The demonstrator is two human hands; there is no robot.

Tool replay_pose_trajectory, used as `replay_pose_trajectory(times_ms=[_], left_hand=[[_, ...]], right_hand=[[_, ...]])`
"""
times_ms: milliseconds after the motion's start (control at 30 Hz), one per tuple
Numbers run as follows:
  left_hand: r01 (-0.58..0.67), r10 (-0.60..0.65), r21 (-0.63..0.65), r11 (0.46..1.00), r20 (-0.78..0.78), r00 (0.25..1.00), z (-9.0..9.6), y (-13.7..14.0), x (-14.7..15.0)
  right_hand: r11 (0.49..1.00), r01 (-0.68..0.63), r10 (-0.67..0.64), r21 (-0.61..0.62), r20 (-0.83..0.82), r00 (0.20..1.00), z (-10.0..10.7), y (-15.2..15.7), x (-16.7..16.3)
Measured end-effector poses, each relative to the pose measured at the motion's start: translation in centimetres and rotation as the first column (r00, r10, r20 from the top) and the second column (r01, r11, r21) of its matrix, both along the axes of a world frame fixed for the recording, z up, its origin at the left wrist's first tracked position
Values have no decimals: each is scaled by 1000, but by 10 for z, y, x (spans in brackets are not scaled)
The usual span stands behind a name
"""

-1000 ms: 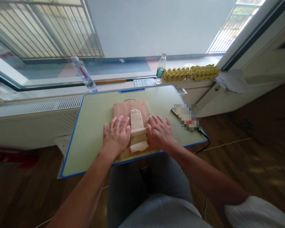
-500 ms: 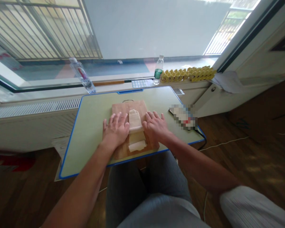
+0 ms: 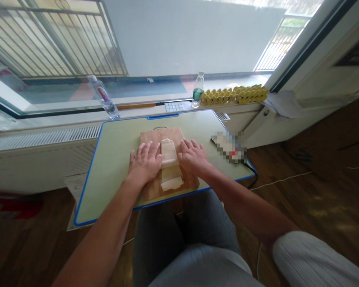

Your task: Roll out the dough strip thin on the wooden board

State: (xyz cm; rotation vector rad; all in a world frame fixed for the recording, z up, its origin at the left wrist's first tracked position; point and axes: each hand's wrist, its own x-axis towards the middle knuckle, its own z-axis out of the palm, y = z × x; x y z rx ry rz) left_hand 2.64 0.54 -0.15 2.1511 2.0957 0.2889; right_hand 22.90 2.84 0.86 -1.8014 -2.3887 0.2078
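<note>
Between the two hands: rolling pin [image 3: 169, 164], crosswise on a pale dough strip [image 3: 168, 149]. Left hand [image 3: 145, 161] is palm down over the pin's left end, fingers stretched out and a bit spread, not wrapped round it. Right hand [image 3: 193, 156] does the same at the other end, fingers forward, slightly more bent (pin ends are hidden under both hands, so contact there can't be checked). Dough runs lengthwise in the gap between the hands: one part past the pin, rounded far end about level with the fingertips; the rest on the near side, with a paler band at the near end, closer to the wearer than either hand. All of it sits on a wooden board [image 3: 155, 136], which reaches beyond both hands front and back. Under that, light green table [image 3: 113, 163] with blue edging, widest stretch left of the left hand. Right of the right hand, well apart: a pixelated item [image 3: 229, 148] (can't identify it), black cord [image 3: 253, 179] trailing off the table edge. Well beyond the hands, by the window: two clear bottles [image 3: 198, 93].
</note>
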Motion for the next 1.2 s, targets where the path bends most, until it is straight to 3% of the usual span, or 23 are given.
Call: replay_pose_trajectory(times_ms=[100,167,233,400,467,667,733,867,1000,1067,1200], left_hand=[[35,-36,95,995,2,999,-4,-39,5],[46,-46,116,992,-6,999,-5,-49,7],[34,-32,103,994,-29,999,-4,-40,6],[-27,23,-52,998,-67,998,6,18,2],[-32,25,-81,996,-78,997,8,21,3],[33,-25,70,997,-109,994,2,-50,11],[43,-32,96,994,-108,994,0,-58,12],[-12,19,65,998,-108,994,2,-20,9],[-39,37,-16,999,-86,996,5,13,6],[-34,33,-4,999,-87,996,4,1,7],[3,3,67,998,-93,996,-2,-53,14]], right_hand=[[999,-33,33,0,-16,999,-1,-42,8],[1000,-23,23,3,-20,1000,-2,-53,10],[1000,-6,7,15,-15,1000,-3,-43,7],[999,18,-17,-43,4,1000,1,20,-5],[998,13,-12,-56,17,1000,2,23,-6],[999,-25,24,23,33,999,-3,-47,7],[999,-24,23,37,30,999,-5,-56,8],[998,11,-12,64,23,1000,-5,-18,0],[1000,11,-11,10,18,1000,-1,15,-7],[1000,2,-3,22,28,1000,-1,4,-4],[998,-36,35,48,15,999,-5,-51,7]])
